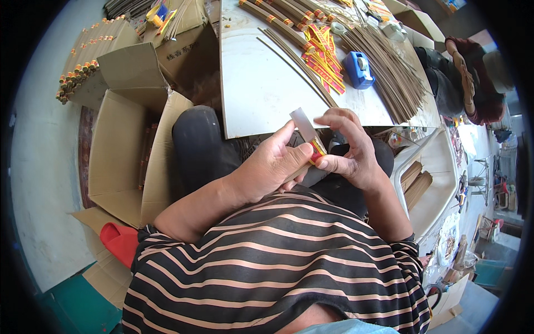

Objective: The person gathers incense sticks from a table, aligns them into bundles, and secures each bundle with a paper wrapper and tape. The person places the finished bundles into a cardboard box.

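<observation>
Close to my body, just off the table's near edge, my left hand point(278, 161) is closed around a bundle of thin brown incense sticks point(298, 171). Its thumb lies along a red and yellow paper label point(317, 151) wrapped at the bundle's end. A short strip of clear tape point(303, 123) sticks up from that label. My right hand point(353, 147) pinches the labelled end with its thumb, while the index finger curls over beside the tape. Most of the bundle is hidden by my left palm.
On the white table point(267, 83) are loose incense sticks point(389, 78), red and yellow labels point(325, 64), a blue tape dispenser point(359, 70) and finished bundles point(278, 25). An open cardboard box point(114, 150) stands left, a white tub point(431, 192) right. Another person point(473, 78) is at far right.
</observation>
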Demonstrator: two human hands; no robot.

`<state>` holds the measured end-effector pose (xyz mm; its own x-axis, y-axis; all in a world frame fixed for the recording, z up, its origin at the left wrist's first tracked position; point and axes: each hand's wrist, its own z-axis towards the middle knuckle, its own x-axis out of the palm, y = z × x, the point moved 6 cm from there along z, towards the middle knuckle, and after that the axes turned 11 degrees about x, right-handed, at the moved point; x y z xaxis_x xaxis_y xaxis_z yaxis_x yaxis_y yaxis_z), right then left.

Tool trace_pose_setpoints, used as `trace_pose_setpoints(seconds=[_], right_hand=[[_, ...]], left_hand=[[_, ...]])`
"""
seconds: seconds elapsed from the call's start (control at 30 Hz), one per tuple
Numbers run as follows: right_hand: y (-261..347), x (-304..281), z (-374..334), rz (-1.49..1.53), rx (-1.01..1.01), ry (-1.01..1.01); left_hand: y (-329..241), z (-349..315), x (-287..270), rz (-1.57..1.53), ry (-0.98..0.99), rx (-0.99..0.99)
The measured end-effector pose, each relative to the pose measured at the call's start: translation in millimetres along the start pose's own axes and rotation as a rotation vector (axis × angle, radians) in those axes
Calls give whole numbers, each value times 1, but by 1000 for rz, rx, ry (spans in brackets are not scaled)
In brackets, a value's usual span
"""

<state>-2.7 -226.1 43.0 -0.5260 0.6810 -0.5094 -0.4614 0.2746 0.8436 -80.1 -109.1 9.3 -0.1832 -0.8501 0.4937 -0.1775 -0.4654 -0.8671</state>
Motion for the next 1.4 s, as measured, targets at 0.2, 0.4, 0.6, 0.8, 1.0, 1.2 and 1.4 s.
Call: trace_pose_setpoints(seconds=[0.2, 0.4, 0.6, 0.8, 1.0, 1.2, 1.4], right_hand=[[1, 6, -4, 0, 23, 45], [-1, 4, -4, 128, 52, 100], [-2, 5, -4, 179, 94, 124], [-4, 5, -3, 220, 102, 153], [-7, 7, -1, 126, 39, 86], [-1, 0, -2, -129, 195, -235], [1, 12, -13, 86, 502, -12]], left_hand=[[6, -1, -4, 1, -75, -28], [6, 0, -1, 8, -50, -46], [8, 0, -1, 13, -42, -44], [5, 1, 1, 52, -60, -36], [5, 3, -2, 120, -116, 10], [0, 1, -8, 386, -251, 117], [3, 1, -8, 529, -292, 252]])
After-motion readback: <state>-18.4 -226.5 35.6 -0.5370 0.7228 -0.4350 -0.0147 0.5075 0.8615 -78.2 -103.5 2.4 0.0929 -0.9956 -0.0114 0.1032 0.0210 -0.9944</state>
